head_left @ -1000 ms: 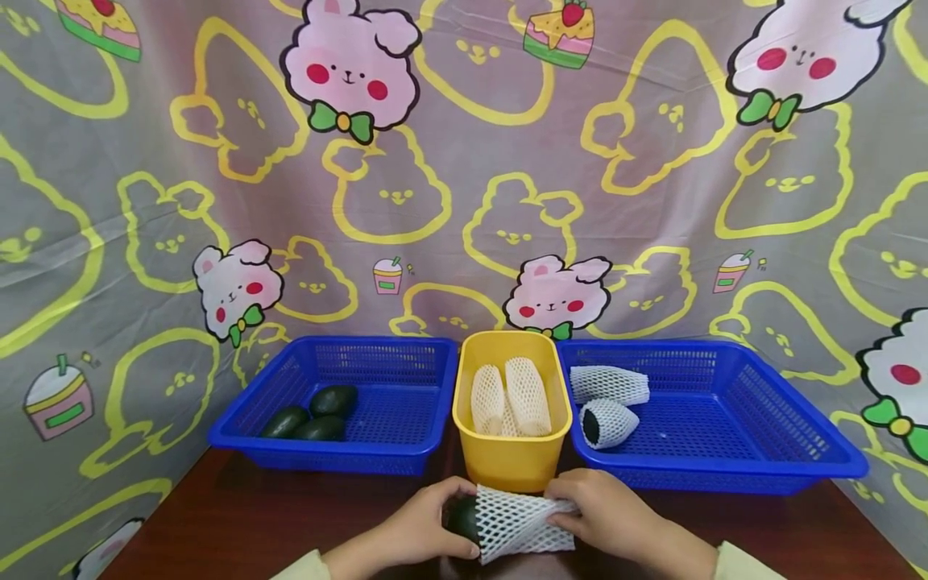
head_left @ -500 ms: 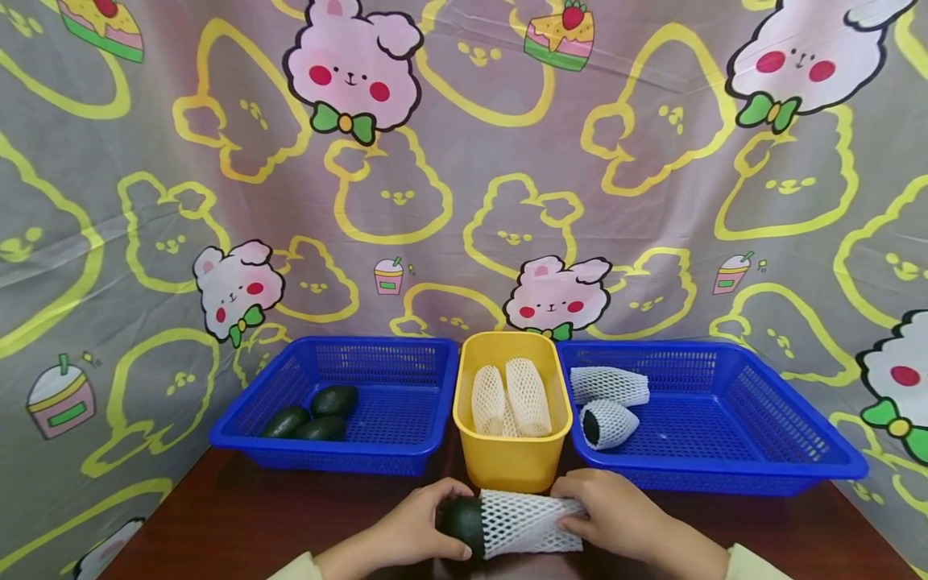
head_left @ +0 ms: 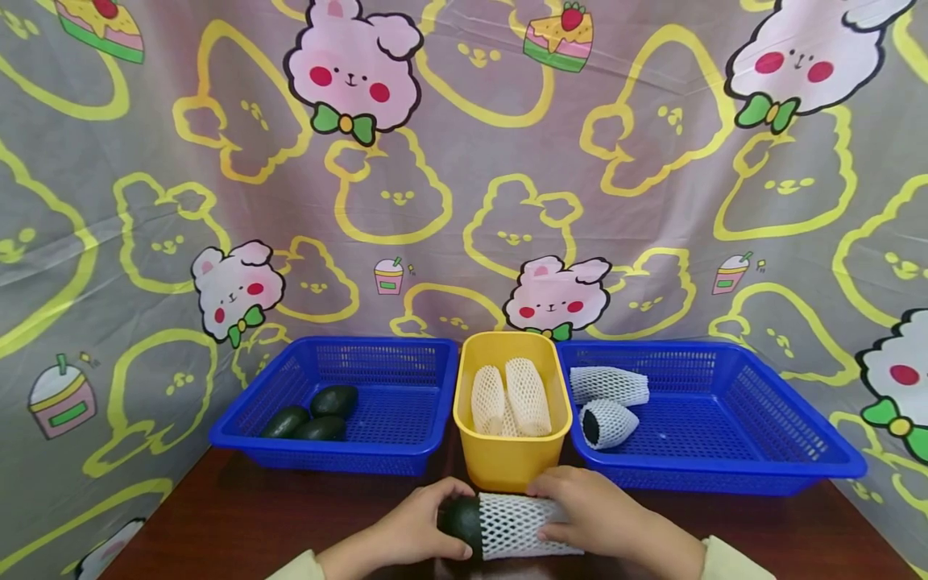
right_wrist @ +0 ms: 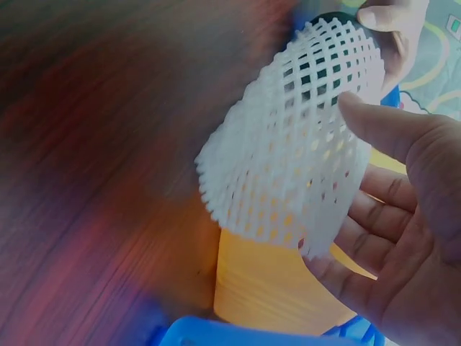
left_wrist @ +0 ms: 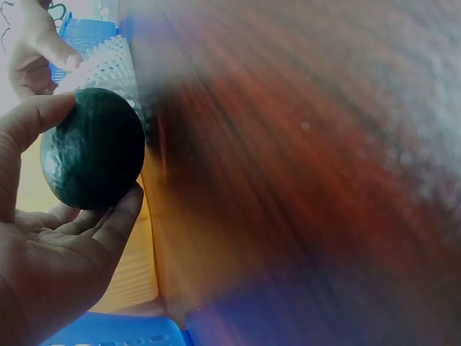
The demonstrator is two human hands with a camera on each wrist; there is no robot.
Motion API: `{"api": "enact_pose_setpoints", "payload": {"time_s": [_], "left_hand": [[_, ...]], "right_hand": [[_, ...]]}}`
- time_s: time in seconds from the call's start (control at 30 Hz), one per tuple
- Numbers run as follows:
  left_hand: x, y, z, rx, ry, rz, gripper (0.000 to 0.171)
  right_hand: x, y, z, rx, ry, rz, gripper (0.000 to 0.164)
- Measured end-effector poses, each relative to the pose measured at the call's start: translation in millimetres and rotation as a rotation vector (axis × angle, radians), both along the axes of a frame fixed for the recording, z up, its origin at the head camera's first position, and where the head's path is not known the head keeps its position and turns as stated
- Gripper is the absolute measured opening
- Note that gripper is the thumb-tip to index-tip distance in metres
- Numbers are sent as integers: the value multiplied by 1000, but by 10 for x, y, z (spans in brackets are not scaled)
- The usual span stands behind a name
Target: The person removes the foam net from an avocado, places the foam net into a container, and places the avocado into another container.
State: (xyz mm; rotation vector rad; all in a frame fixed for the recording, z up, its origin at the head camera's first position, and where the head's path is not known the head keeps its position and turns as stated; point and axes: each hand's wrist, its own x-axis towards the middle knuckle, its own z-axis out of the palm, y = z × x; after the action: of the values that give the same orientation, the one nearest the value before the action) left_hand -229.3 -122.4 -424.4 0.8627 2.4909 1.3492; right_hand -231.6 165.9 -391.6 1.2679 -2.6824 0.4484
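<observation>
Close to the table's front edge, my left hand (head_left: 413, 519) holds the bare end of a dark green avocado (head_left: 461, 522). In the left wrist view, the thumb and fingers wrap opposite sides of this smooth, rounded avocado (left_wrist: 94, 148). A white foam net sleeve (head_left: 511, 528) covers the avocado's other end and extends rightward. My right hand (head_left: 598, 515) grips the sleeve around its middle. The right wrist view shows its thumb on the near side of the netting (right_wrist: 288, 144), with fingers behind; the sleeve's wide open end hangs loose, and dark avocado shows through the upper mesh.
Just beyond the hands stands a yellow bin (head_left: 511, 467) with several foam sleeves (head_left: 528, 399). On its left, a blue basket (head_left: 399, 439) carries bare avocados (head_left: 333, 400). The right blue basket (head_left: 725, 463) contains two net-covered pieces (head_left: 612, 385). A patterned curtain (head_left: 464, 161) hangs behind.
My right hand first drew slightly right with the sleeve's pinched end, then shifted left along it to its middle. The sleeve's twisted end has straightened. My left hand stays on the avocado.
</observation>
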Motion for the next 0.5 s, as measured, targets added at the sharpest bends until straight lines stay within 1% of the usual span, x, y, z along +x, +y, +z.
{"api": "enact_pose_setpoints", "payload": {"time_s": [0.17,0.3,0.4,0.5], "left_hand": [[-10,-6,2,-7,-6,-7,55],[-13,-15,4,-20,-4,-6,55],[-13,-24,7,-28,3,-4,55],[-13,-37,10,-30,7,0,55]], "right_hand": [[-20,-83,-15,35,21,1,30],[-30,-116,-31,48,53,5,23],[-37,-130,-42,46,83,9,17],[-48,-134,-48,37,106,15,16]]}}
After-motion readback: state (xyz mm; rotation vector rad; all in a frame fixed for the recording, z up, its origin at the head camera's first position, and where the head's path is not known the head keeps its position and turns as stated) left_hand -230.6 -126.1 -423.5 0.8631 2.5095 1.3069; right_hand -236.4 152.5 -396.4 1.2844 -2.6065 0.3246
